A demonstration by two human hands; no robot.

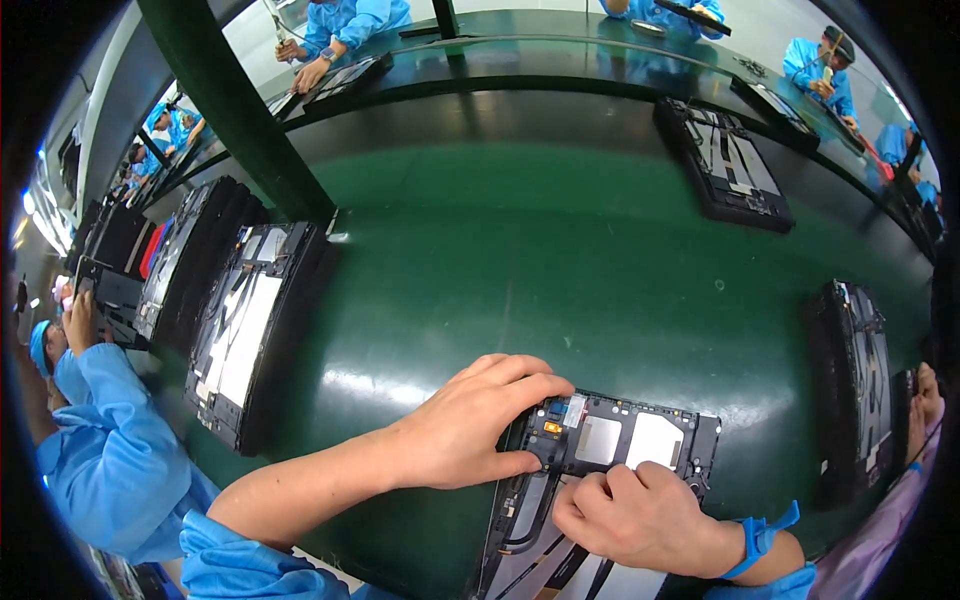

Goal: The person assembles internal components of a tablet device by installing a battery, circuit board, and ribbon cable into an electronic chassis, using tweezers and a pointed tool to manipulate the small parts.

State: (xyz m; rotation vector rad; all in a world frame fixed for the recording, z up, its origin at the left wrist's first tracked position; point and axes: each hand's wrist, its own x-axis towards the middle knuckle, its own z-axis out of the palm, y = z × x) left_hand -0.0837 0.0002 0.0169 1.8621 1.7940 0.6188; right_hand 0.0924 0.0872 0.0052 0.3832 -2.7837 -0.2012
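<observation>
Near the tabletop's [560, 250] front edge, the left hand [470, 425] pinches the opened tablet chassis [610, 445] at its corner while the right hand's [640, 515] curled fingers press its middle — a slip could likely snag the small orange connector [552, 427].

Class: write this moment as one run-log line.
left hand: fingers pinch open device frame at top-left corner | right hand: presses on frame's lower part | surface: green belt
</observation>
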